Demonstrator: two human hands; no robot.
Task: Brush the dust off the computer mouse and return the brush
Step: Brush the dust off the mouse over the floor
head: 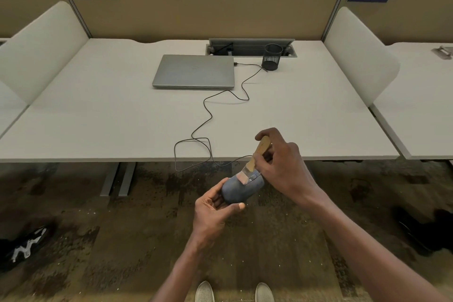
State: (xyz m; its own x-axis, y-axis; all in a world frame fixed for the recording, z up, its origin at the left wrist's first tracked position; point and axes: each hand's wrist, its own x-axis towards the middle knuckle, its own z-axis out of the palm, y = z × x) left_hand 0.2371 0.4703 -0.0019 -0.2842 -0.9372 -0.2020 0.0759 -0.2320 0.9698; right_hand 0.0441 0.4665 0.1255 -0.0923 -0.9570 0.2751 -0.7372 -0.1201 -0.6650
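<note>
My left hand (212,211) holds a grey wired computer mouse (235,190) in the air, in front of the desk's front edge and over the carpet. My right hand (284,167) grips a small brush with a wooden handle (259,152). Its pale bristles (242,178) rest on the top of the mouse near the buttons. The mouse's black cable (208,115) loops across the desk to the closed laptop.
A closed silver laptop (195,71) lies at the back middle of the white desk (98,117). A black mesh pen cup (272,56) stands to its right, by an open cable tray (250,46). Padded dividers flank the desk. My shoes (204,292) show below.
</note>
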